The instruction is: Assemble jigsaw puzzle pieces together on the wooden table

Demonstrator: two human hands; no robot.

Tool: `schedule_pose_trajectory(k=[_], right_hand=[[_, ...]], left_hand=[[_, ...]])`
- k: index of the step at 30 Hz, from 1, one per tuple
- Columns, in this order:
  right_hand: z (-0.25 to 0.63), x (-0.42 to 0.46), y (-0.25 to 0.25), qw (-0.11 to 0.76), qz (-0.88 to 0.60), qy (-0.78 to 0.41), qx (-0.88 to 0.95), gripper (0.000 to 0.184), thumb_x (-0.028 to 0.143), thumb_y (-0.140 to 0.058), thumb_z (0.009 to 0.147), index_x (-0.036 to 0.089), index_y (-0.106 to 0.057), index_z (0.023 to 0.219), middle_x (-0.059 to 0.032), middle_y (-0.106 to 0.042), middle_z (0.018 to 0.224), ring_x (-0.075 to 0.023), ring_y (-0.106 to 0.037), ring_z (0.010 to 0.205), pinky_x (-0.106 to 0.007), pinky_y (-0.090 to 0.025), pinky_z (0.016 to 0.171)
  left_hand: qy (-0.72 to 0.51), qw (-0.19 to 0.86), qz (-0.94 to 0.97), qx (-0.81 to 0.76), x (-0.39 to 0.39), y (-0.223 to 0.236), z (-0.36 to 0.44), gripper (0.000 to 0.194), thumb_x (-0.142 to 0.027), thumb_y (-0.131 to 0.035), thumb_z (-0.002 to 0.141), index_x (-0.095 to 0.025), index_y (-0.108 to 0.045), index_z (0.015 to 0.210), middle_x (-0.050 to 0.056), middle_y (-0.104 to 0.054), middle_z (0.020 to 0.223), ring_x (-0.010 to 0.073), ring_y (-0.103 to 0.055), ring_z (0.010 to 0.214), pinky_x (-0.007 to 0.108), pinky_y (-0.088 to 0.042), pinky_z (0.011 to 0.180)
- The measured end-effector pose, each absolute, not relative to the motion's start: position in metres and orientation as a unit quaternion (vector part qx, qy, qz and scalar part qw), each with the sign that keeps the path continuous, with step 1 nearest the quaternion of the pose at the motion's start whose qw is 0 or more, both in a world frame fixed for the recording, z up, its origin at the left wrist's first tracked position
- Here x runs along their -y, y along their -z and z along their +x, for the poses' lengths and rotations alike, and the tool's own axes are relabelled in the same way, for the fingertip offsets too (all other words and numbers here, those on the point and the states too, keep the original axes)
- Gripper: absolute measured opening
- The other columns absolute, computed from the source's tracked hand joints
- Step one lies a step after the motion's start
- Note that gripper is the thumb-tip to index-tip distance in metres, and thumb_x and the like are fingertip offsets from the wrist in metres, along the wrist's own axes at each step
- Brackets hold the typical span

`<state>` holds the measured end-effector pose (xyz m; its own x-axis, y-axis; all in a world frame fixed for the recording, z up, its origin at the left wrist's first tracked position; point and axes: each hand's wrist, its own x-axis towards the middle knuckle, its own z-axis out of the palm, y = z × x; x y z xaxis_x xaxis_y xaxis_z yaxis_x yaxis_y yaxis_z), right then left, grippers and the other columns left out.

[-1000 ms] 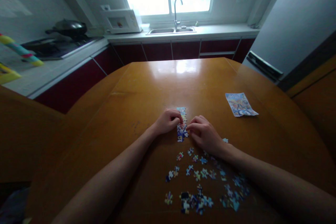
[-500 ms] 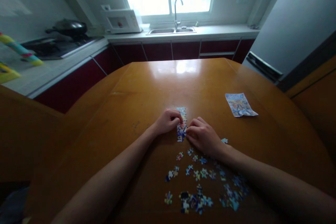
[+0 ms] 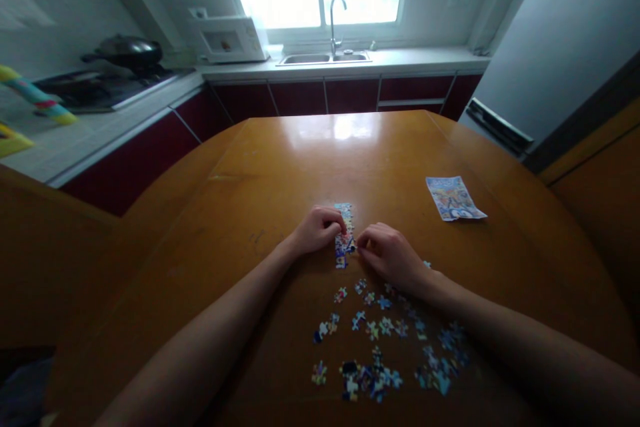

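A narrow strip of joined jigsaw pieces (image 3: 343, 212) lies on the wooden table, running away from me. My left hand (image 3: 320, 229) rests at its left side, fingers curled, with the fingertips pressed onto the strip's middle. On the other side, my right hand (image 3: 387, 252) is closed in a pinch near the strip's lower right edge. A small dark puzzle piece (image 3: 353, 249) shows at its fingertips, against the strip; how firmly it is gripped is hard to see. Loose puzzle pieces (image 3: 386, 325) lie scattered below both hands, some partly hidden by my right forearm.
A creased picture sheet (image 3: 455, 198) lies on the table (image 3: 280, 167) to the right. A denser cluster of pieces (image 3: 367, 377) sits close to me. Beyond the table are a counter with a sink (image 3: 325, 59), a microwave (image 3: 233, 39) and a pan (image 3: 127, 52) on the stove.
My right hand first moves in against the strip's right edge, then draws back slightly to the right. My left hand stays on the strip. The whole view shifts slightly.
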<state>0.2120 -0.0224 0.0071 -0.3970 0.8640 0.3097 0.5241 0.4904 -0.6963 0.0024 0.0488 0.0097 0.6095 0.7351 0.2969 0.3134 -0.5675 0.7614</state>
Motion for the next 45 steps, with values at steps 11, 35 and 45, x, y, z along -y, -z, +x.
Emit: schedule_pose_trajectory(k=[11,35,45], right_hand=[[0.273,-0.007,-0.018,0.204,-0.507,-0.418,0.725,0.008,0.012,-0.067,0.077,0.017,-0.073,0.075,-0.0035,-0.07,0.067,-0.0149,-0.06,0.06,-0.026,-0.045,0.053],[0.161,0.094,-0.016,0.152,-0.275,-0.147,0.938,0.012,0.024,-0.062,0.092,0.019,-0.066,0.082,-0.0067,-0.062,0.093,-0.0214,-0.05,0.087,-0.034,-0.044,0.073],[0.171,0.081,-0.019,0.227,-0.276,-0.151,0.922,0.016,0.026,-0.061,0.094,0.018,-0.068,0.082,-0.0058,-0.062,0.09,-0.0196,-0.051,0.088,-0.033,-0.046,0.079]], left_hand=[[-0.302,0.335,0.834,-0.319,-0.051,-0.007,0.002,0.027,-0.009,-0.046,0.07,-0.013,-0.073,0.065,0.003,-0.064,0.061,0.0107,-0.053,0.056,0.021,-0.038,0.056],[-0.313,0.33,0.824,-0.337,-0.05,-0.005,0.004,0.027,-0.01,-0.047,0.071,-0.012,-0.074,0.066,0.003,-0.065,0.062,0.0108,-0.053,0.056,0.021,-0.04,0.058],[-0.321,0.326,0.826,-0.329,-0.05,-0.006,0.005,0.027,-0.011,-0.047,0.071,-0.012,-0.074,0.064,0.003,-0.063,0.06,0.0104,-0.051,0.056,0.021,-0.038,0.056]])
